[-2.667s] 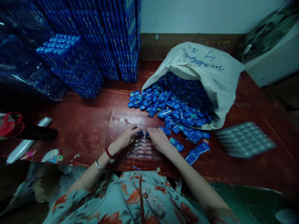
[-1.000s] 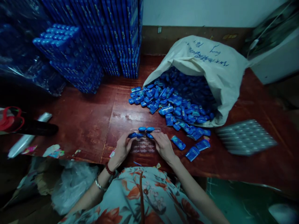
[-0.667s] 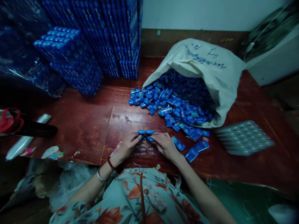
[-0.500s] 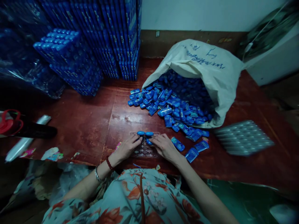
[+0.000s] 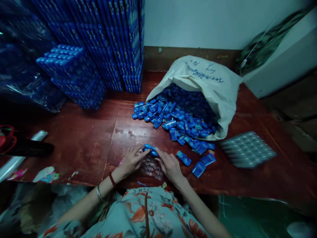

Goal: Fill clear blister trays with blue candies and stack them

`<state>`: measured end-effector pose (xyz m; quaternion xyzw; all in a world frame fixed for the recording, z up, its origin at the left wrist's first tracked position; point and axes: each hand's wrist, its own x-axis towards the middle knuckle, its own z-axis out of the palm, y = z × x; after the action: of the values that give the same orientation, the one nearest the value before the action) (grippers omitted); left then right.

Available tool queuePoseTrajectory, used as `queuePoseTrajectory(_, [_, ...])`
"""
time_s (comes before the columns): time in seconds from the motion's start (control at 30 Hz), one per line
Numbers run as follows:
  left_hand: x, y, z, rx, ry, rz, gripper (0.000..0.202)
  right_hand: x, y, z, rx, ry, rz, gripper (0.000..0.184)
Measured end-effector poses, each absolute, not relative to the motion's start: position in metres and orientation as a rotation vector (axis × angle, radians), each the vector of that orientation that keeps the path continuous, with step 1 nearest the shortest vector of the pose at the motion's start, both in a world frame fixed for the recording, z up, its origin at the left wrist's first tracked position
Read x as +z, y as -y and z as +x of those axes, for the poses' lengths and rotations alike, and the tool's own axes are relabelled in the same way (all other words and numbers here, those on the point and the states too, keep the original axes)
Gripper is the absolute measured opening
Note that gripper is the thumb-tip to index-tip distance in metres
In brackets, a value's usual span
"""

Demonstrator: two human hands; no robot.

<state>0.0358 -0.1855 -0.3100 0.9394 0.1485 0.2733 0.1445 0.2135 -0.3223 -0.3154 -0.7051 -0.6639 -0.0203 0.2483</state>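
Note:
A clear plastic tray [image 5: 151, 168] with moulded hollows lies near the table's front edge, between my two hands. At its far end sit a few small blue packets [image 5: 148, 146], close together. My left hand [image 5: 131, 161] is closed at the tray's left side, its thumb and fingertips pressed on the packets. From the right, my right hand [image 5: 170, 166] pinches the packets with thumb and fingers. The fingers partly hide the packets. Just beyond my right hand lies a loose flat blue packet [image 5: 183, 158].
A white sack [image 5: 210, 79] lies on its side, spilling many blue packets [image 5: 170, 124] over the red-brown table [image 5: 96, 132]. Stacks of filled blue trays [image 5: 109, 43] rise at the back left. Empty clear trays [image 5: 249, 149] stand right; a dark bottle with red lid [image 5: 27, 145] lies left.
The packets between my hands have gone from a level row to a tilted cluster. The tray has tilted with them. The whole view has shifted slightly.

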Motion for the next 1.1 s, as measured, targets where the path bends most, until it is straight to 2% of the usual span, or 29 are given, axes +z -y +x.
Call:
queuePoseTrajectory(0.13, [-0.293,0.148,0.07,0.89,-0.695,2.351,0.028,-0.317,0.312,0.253,-0.171,1.311,-2.08,0.035])
queuePoseTrajectory(0.23, [-0.279,0.114,0.122,0.535,-0.785,2.484,0.027,-0.303,0.282,0.284,-0.122,1.071,-2.403,0.036])
queuePoseTrajectory(0.37, [-0.274,0.094,0.187,0.239,-0.7,2.725,0.027,-0.286,0.249,0.289,0.12,1.314,-2.726,0.039])
queuePoseTrajectory(0.53, [-0.282,0.097,0.212,0.069,-0.579,2.783,0.04,-0.284,0.259,0.272,0.311,1.46,-2.773,0.043])
queuePoseTrajectory(0.7, [-0.287,0.096,0.185,-0.023,-0.521,2.758,0.032,-0.293,0.297,0.281,0.505,1.42,-2.543,0.049])
queuePoseTrajectory(0.77, [-0.287,0.094,0.163,0.104,-0.548,2.662,0.028,-0.297,0.312,0.285,0.528,1.357,-2.356,0.041])
queuePoseTrajectory(0.83, [-0.286,0.094,0.135,0.381,-0.625,2.432,0.024,-0.299,0.327,0.284,0.567,1.206,-2.154,0.032])
queuePoseTrajectory(0.93, [-0.284,0.103,0.083,0.723,-0.844,2.009,0.018,-0.296,0.346,0.269,0.74,0.953,-1.859,0.035])
queuePoseTrajectory(1.03, [-0.284,0.124,0.034,0.771,-1.01,1.753,0.022,-0.295,0.354,0.239,0.829,0.902,-1.652,0.031])
queuePoseTrajectory(1.1, [-0.286,0.143,0.013,0.719,-1.012,1.671,0.024,-0.301,0.352,0.218,0.739,0.982,-1.622,0.023])
